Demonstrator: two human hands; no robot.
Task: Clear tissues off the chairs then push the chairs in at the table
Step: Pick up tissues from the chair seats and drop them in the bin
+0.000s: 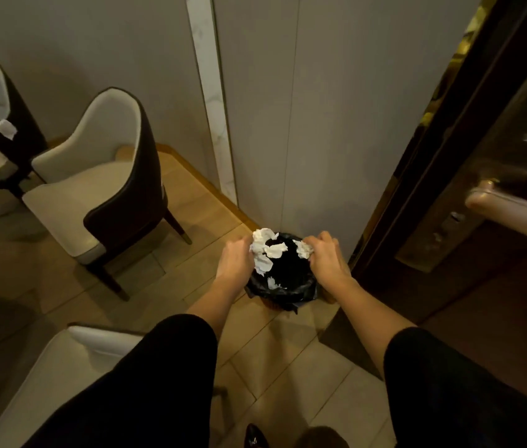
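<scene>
Left grip (236, 257) curled round crumpled tissues (263, 245); right grip (327, 253) pinching 1 tissue wad (303, 249). Directly below both grips: black-lined bin (301, 294), 1 loose tissue (273, 282) inside. Well left of left grip: 1 flat tissue (5, 128) on chair armrest (13, 148).

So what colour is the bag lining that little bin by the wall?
Black. The bin liner shows best in the head view, the only one.
</scene>
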